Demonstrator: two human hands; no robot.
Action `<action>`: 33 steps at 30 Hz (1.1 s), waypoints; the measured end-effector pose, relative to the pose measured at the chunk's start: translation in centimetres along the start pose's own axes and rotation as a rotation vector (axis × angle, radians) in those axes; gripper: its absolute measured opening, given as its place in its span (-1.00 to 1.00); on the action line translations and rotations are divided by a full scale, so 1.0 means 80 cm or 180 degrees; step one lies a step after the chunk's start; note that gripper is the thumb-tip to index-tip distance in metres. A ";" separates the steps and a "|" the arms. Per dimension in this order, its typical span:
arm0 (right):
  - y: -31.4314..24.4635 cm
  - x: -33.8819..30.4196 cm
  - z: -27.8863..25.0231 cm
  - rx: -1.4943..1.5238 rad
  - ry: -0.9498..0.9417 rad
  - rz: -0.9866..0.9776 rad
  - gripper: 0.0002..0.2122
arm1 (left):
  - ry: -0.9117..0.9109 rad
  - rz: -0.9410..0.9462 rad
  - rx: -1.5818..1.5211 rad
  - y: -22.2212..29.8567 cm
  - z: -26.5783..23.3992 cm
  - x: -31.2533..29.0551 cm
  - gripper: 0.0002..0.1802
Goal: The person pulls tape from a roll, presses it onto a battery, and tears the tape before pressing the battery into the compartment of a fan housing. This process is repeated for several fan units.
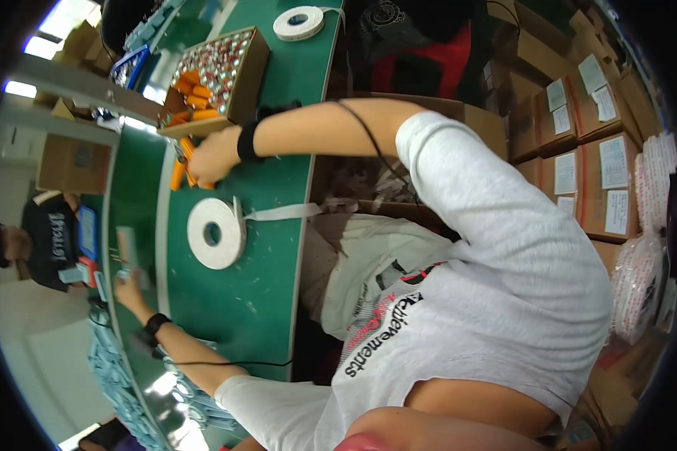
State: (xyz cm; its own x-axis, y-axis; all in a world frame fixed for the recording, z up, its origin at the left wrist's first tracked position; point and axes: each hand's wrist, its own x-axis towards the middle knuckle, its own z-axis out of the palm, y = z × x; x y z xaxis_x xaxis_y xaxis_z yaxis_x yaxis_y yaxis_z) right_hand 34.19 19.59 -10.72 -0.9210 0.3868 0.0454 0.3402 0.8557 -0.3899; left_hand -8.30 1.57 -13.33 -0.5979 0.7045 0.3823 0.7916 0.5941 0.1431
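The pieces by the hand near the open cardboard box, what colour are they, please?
The pieces are orange, as the head view shows.

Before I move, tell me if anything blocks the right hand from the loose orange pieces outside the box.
Nothing visible does: the right hand is right at the loose orange pieces. The cardboard box and white tape roll sit to either side.

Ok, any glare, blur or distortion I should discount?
Head view: white glare beside the pale-blue parts at lower left; head view: the pale item at the left hand looks smeared; head view: stacked boxes bend near the right rim.
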 end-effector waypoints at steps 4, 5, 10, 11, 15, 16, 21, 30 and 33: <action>-0.001 -0.058 -0.019 0.0207 -0.0109 0.0414 -0.76 | -0.0407 0.0265 0.0482 0.073 -0.007 -0.024 -0.22; 0.018 -0.076 -0.016 0.0240 -0.0061 0.0528 -0.76 | 0.0407 0.0831 0.1172 0.152 -0.027 -0.050 -0.22; 0.019 -0.121 -0.017 0.0988 0.0863 -0.0191 -0.83 | -0.1348 0.1392 -0.1369 0.319 -0.106 -0.134 -0.39; 0.011 -0.138 -0.023 0.1465 0.1391 -0.0334 -0.85 | -0.1803 0.1241 -0.1750 0.348 -0.110 -0.153 -0.42; -0.030 -0.181 -0.019 0.2621 0.2071 -0.0522 -0.81 | -0.3286 0.0137 -0.3291 0.409 -0.147 -0.227 -0.56; -0.038 -0.195 -0.017 0.2957 0.2227 -0.0473 -0.78 | -0.3309 0.0124 -0.3278 0.408 -0.145 -0.232 -0.56; -0.052 -0.234 -0.009 0.2546 0.1968 -0.0198 -0.84 | -0.3401 0.0865 -0.3366 0.412 -0.146 -0.256 -0.70; -0.076 -0.238 -0.013 0.0829 0.1487 -0.0214 -0.87 | -0.1571 0.1037 -0.2684 0.427 -0.199 -0.299 -0.81; -0.071 -0.243 -0.016 0.1015 0.1136 -0.0161 -0.86 | -0.1585 0.1166 -0.2366 0.429 -0.208 -0.295 -0.80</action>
State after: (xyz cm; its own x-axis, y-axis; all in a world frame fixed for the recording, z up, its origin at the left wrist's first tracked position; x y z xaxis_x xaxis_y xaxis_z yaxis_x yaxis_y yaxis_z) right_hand 50.45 7.67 -8.22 -0.7933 0.4890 0.3628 0.1700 0.7501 -0.6391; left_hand 35.06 -1.15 -2.22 -0.1476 0.9827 0.1117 0.7149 0.0279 0.6986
